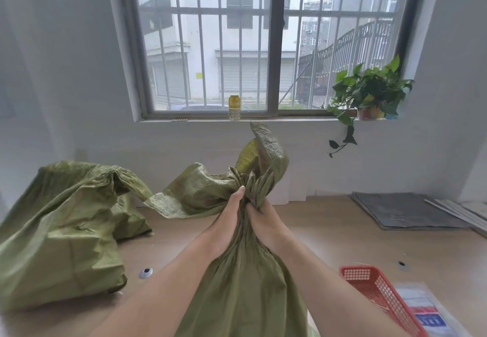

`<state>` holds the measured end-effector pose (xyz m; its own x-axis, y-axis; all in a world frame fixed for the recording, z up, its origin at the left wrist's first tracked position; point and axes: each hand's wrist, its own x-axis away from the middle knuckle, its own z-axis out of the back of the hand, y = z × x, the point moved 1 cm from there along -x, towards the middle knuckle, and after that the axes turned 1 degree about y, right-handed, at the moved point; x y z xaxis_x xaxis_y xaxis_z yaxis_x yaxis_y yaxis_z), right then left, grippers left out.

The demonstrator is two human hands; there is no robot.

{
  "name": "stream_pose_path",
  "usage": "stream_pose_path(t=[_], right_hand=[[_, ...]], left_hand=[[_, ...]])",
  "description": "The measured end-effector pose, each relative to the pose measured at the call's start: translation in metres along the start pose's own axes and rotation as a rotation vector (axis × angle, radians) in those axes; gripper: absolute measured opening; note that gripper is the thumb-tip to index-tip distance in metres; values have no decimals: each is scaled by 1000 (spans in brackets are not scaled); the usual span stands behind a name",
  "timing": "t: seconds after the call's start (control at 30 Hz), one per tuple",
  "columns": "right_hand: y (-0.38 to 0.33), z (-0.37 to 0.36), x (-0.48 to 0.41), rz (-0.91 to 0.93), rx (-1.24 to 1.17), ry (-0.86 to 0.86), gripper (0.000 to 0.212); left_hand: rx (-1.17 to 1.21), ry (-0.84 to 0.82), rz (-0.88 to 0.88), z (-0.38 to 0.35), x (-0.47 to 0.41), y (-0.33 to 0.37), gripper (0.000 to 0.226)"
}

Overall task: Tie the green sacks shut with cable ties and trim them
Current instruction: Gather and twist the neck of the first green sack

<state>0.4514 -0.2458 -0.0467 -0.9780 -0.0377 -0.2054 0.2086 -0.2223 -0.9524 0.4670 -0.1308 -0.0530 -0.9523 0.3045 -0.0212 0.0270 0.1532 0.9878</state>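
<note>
Head view. Sack (245, 284) stands upright at the front centre of the table (329, 244), between the two forearms. Its neck is gathered into pleats and its mouth fans out above the grip.

Left hand (226, 220): grips the neck, thumb (238, 191) laid up along the pleats; the other fingers curl round behind the cloth, mostly hidden.

Right hand (264, 219): just beside the left, fingers curled tight into the folds.

Second sack (60, 231): slumped on the table, left.

Red basket (379, 292): front right, beside a printed packet (427, 313).

Grey sheets (403, 210): far right.

Window sill: yellow bottle (234, 107), potted plant (369, 94)
</note>
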Motion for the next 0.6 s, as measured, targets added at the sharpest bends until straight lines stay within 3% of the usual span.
stream_pose_path(t=[0.17,0.3,0.33,0.53,0.6], right_hand=[[5,-1,0,-56,-12,-1,42],[14,3,-3,-134,-42,-44,11],[14,3,-4,-150,-60,-53,11],[8,9,-5,-83,-105,-158,27],[7,11,-8,-2,-51,-163,57]], left_hand=[[53,-37,50,-4,-1,1,63],[108,-75,80,-5,0,8,68],[107,-96,89,-5,0,9,71],[87,-177,131,1,-7,13,81],[63,-195,132,3,-9,16,84]])
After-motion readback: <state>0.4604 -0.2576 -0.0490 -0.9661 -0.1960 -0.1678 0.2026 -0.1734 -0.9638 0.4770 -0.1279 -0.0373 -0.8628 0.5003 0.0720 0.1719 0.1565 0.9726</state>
